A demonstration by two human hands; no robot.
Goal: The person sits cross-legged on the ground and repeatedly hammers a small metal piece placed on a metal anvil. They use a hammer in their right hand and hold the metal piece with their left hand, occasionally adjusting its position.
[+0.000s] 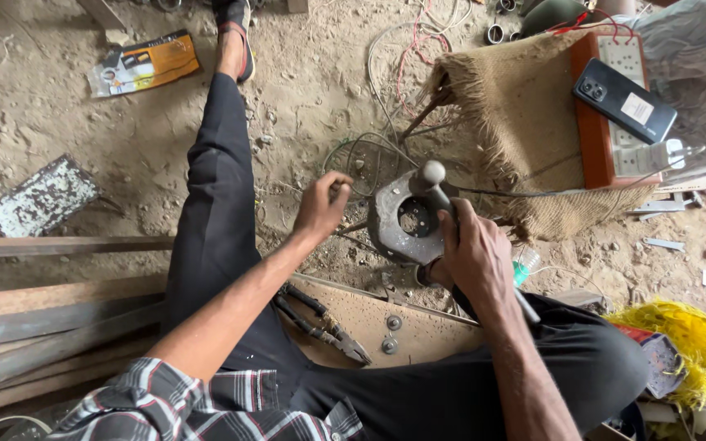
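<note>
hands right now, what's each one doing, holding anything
Left hand: fingers curled shut, pinched beside the round metal housing; what it holds, if anything, cannot be told.
Right hand: closed on the hammer handle, head resting on the housing.

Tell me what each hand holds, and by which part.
The right hand grips a hammer by its handle, just below the head. The left hand is curled shut; whether it holds anything cannot be told.
</note>
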